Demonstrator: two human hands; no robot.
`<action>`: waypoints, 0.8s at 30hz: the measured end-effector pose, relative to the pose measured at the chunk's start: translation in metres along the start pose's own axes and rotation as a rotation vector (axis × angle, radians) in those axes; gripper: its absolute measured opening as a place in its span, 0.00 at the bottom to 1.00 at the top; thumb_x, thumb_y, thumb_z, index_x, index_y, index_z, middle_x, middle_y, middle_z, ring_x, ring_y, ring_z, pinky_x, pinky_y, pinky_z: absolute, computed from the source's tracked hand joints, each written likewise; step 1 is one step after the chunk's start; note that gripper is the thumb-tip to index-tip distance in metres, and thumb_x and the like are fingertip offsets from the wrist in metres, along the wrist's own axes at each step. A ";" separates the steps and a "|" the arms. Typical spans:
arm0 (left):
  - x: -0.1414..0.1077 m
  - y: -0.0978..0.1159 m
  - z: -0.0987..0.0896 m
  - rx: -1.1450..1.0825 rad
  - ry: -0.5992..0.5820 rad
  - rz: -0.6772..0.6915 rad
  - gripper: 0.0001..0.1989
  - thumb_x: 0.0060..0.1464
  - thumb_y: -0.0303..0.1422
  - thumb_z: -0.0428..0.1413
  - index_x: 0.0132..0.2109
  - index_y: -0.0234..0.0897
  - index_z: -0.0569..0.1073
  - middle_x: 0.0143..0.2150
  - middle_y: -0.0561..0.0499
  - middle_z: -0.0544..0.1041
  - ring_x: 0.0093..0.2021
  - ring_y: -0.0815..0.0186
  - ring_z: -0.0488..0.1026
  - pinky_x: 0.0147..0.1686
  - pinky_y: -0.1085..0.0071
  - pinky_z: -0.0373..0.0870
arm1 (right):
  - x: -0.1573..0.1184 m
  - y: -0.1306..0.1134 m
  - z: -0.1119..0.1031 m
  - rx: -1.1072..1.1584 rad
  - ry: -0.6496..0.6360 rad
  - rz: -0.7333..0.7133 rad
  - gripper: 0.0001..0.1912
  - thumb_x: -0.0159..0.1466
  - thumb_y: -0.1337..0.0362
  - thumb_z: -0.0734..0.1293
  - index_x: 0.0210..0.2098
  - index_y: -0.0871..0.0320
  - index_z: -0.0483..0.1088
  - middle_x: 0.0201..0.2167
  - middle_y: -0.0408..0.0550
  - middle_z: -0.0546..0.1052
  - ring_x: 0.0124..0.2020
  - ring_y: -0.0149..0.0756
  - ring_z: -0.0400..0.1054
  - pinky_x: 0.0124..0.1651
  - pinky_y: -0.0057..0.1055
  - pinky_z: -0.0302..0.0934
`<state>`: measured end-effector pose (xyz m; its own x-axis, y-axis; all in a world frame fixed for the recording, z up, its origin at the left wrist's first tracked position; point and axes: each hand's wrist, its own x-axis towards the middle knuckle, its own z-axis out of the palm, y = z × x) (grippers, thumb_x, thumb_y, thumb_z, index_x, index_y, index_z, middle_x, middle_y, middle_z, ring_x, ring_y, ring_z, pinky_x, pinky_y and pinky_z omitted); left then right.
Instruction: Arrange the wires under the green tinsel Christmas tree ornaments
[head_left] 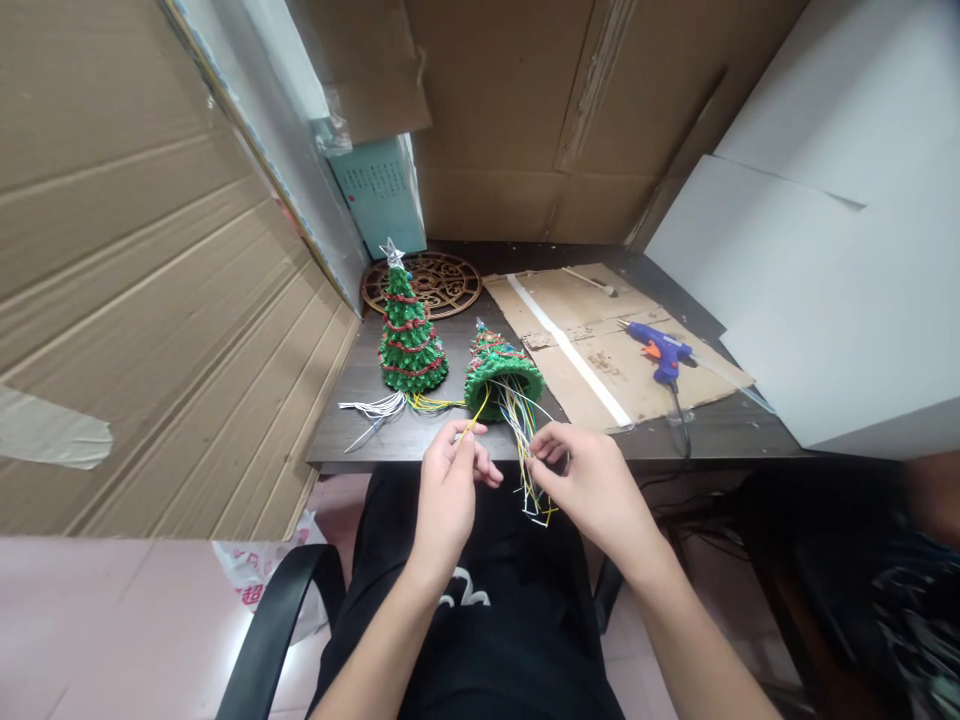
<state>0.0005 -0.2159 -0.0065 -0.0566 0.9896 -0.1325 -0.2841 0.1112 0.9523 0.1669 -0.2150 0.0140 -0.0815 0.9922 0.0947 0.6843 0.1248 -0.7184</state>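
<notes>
Tipped tree (504,378), a small cone of ruffled green with red trim, lies at the frame's centre, its round hollow base facing the person and spilling smooth white, yellow and green wires (521,430). From the left edge, ridged brown cardboard (150,270) slopes inward; below it is a crinkled plastic bag (300,570), contents not visible. Left of centre, an upright tree (411,340) bears a shiny clear star, with more wires fanned at its foot. Behind it are a pale blue box (381,195), its inside hidden, and a round openwork disc (442,283). The left hand (452,475) pinches a yellow wire (478,408) between thumb and finger. The right hand (574,465) curls at the wires' edge; whether it grips one, I cannot tell. Right of centre, a flat cardboard sheet (600,365) carries a blue plastic glue gun (660,345), before smooth white panels (847,290).
</notes>
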 end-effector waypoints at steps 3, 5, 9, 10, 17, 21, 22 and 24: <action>0.001 0.000 0.002 -0.048 -0.004 -0.033 0.13 0.56 0.39 0.58 0.43 0.35 0.71 0.29 0.56 0.69 0.24 0.71 0.68 0.22 0.77 0.66 | 0.000 0.002 -0.003 -0.006 0.028 -0.043 0.09 0.61 0.76 0.68 0.33 0.56 0.75 0.30 0.40 0.77 0.33 0.32 0.71 0.37 0.29 0.61; 0.002 0.001 0.003 -0.060 -0.007 -0.058 0.10 0.54 0.36 0.58 0.40 0.34 0.70 0.28 0.57 0.66 0.21 0.76 0.61 0.19 0.81 0.56 | 0.000 0.005 -0.004 -0.002 0.023 -0.102 0.11 0.62 0.77 0.66 0.33 0.56 0.76 0.33 0.41 0.77 0.34 0.33 0.71 0.38 0.29 0.61; 0.004 0.004 0.002 -0.093 -0.035 -0.102 0.07 0.53 0.34 0.55 0.33 0.36 0.65 0.23 0.62 0.50 0.20 0.78 0.45 0.19 0.82 0.43 | 0.001 0.008 -0.001 -0.080 0.019 -0.157 0.13 0.63 0.77 0.65 0.33 0.56 0.78 0.36 0.45 0.75 0.39 0.36 0.71 0.43 0.32 0.62; 0.005 0.005 0.002 -0.098 -0.040 -0.111 0.10 0.55 0.37 0.54 0.32 0.37 0.63 0.23 0.62 0.48 0.20 0.77 0.43 0.19 0.81 0.42 | 0.001 0.007 0.000 -0.107 0.023 -0.150 0.12 0.63 0.76 0.65 0.33 0.56 0.78 0.36 0.45 0.75 0.39 0.37 0.71 0.44 0.32 0.62; 0.006 0.004 0.003 -0.014 -0.077 -0.072 0.20 0.59 0.50 0.58 0.34 0.37 0.69 0.19 0.62 0.54 0.17 0.76 0.49 0.17 0.80 0.49 | -0.003 -0.002 0.002 -0.242 0.038 -0.088 0.07 0.65 0.72 0.67 0.37 0.56 0.78 0.39 0.46 0.77 0.40 0.38 0.74 0.43 0.32 0.62; 0.006 0.004 0.000 0.026 -0.135 -0.048 0.19 0.59 0.47 0.59 0.38 0.32 0.76 0.25 0.53 0.70 0.24 0.69 0.68 0.21 0.76 0.65 | -0.005 -0.005 0.000 -0.252 0.044 -0.074 0.02 0.63 0.68 0.72 0.36 0.56 0.80 0.37 0.46 0.78 0.39 0.39 0.74 0.39 0.32 0.60; 0.006 0.004 -0.001 0.028 -0.151 -0.050 0.19 0.58 0.46 0.60 0.39 0.31 0.77 0.26 0.51 0.72 0.26 0.68 0.70 0.22 0.76 0.67 | -0.005 -0.007 -0.001 -0.203 0.066 -0.086 0.03 0.63 0.68 0.72 0.34 0.56 0.80 0.36 0.45 0.78 0.38 0.37 0.74 0.38 0.31 0.60; 0.006 0.005 -0.002 0.022 -0.174 -0.062 0.19 0.58 0.45 0.60 0.41 0.31 0.79 0.29 0.49 0.75 0.29 0.66 0.73 0.23 0.75 0.69 | -0.004 -0.012 -0.001 -0.063 0.120 -0.119 0.04 0.64 0.67 0.71 0.33 0.55 0.80 0.32 0.44 0.77 0.32 0.34 0.71 0.36 0.30 0.60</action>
<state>-0.0037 -0.2096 -0.0027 0.1277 0.9814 -0.1433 -0.2609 0.1726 0.9498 0.1598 -0.2208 0.0233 -0.0803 0.9621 0.2605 0.7195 0.2369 -0.6529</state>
